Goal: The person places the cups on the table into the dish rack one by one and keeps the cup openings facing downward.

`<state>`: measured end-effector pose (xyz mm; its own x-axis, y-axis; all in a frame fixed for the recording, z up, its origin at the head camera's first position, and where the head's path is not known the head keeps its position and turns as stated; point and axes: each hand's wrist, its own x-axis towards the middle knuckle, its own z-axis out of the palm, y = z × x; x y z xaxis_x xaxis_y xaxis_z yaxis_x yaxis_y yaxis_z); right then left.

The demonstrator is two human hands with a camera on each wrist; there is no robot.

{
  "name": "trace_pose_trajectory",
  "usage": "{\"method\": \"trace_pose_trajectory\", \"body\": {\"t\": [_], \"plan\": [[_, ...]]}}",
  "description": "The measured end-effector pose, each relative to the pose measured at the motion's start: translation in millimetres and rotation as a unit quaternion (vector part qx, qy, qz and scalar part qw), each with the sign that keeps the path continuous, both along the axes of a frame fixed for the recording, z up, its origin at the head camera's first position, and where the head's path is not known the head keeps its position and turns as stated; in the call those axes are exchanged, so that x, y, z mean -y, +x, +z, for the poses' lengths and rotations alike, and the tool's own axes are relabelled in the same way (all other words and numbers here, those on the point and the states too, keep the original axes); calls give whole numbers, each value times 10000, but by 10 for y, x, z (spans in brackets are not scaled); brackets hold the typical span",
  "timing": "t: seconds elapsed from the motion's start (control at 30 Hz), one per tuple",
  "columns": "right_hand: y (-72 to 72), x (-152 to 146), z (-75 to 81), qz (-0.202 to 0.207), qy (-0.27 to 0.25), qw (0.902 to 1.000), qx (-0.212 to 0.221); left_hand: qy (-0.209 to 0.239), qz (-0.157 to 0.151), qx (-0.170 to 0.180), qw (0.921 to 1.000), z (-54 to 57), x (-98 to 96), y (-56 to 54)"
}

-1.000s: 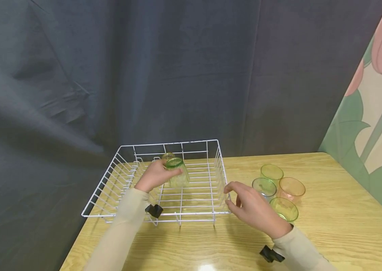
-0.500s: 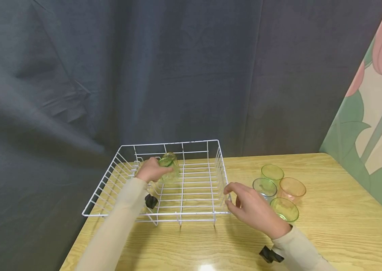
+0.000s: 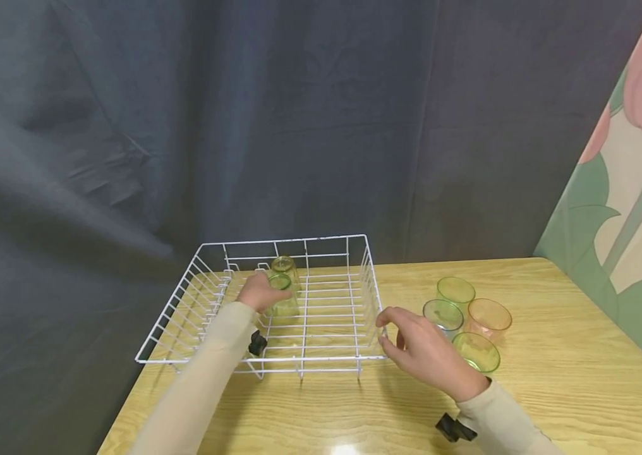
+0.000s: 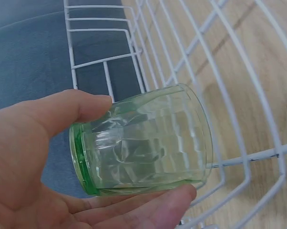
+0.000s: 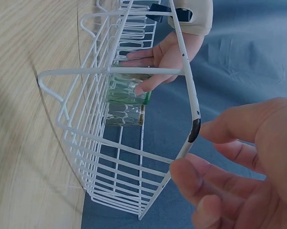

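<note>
My left hand [image 3: 260, 292] grips a green glass [image 4: 143, 143], thumb on one side and fingers on the other. The glass is upside down low inside the white wire dish rack [image 3: 328, 359], its thick green base upward. Just behind it an olive-yellow glass [image 3: 284, 263] stands upside down in the rack. My right hand [image 3: 420, 344] holds the rack's front right corner, the curved thumb and fingertips at the rim in the right wrist view.
Right of the rack, several tumblers stand upright close together on the wooden table [image 3: 571, 354]: a lime one [image 3: 456, 289], a bluish-green one [image 3: 443, 314], an orange one [image 3: 490, 316] and a yellow-green one [image 3: 477, 352]. A dark curtain [image 3: 321, 126] hangs behind.
My left hand has moved the green glass left, then slightly toward me and down into the rack, in front of the olive-yellow glass. The right hand stays at the corner.
</note>
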<state>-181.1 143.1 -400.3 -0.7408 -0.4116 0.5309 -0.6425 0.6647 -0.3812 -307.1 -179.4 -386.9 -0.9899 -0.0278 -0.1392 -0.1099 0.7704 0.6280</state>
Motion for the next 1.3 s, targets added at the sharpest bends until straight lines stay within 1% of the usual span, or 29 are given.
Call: {"method": "trace_pose_trajectory", "body": {"t": [0.2, 0.43, 0.53, 0.7, 0.83, 1.03, 1.17, 1.3], "plan": [[-7, 1, 0, 27, 36, 10000, -35, -150, 55, -40, 9999, -26, -12, 4], [-7, -3, 12, 68, 24, 9999, -76, -393, -69, -157, 9991, -40, -3, -3], [-7, -3, 13, 55, 56, 9999, -88, -411, -108, -190, 9989, -38, -5, -1], [-2, 0, 7, -13, 94, 10000, 17, -387, -159, -224, 9989, -28, -7, 21], [1, 1, -2, -56, 107, 9999, 74, -396, -168, -183, 9989, -25, -5, 29], [-13, -12, -7, -23, 54, 10000, 71, -428, -160, -65, 9989, -20, 33, 3], [-32, -39, -8, -101, 29, 9999, 70, -306, -267, 45, 9992, 35, 92, -14], [-53, -77, -4, -229, 44, 9992, 317, 54, -411, 77, 9991, 156, 173, 7]]}}
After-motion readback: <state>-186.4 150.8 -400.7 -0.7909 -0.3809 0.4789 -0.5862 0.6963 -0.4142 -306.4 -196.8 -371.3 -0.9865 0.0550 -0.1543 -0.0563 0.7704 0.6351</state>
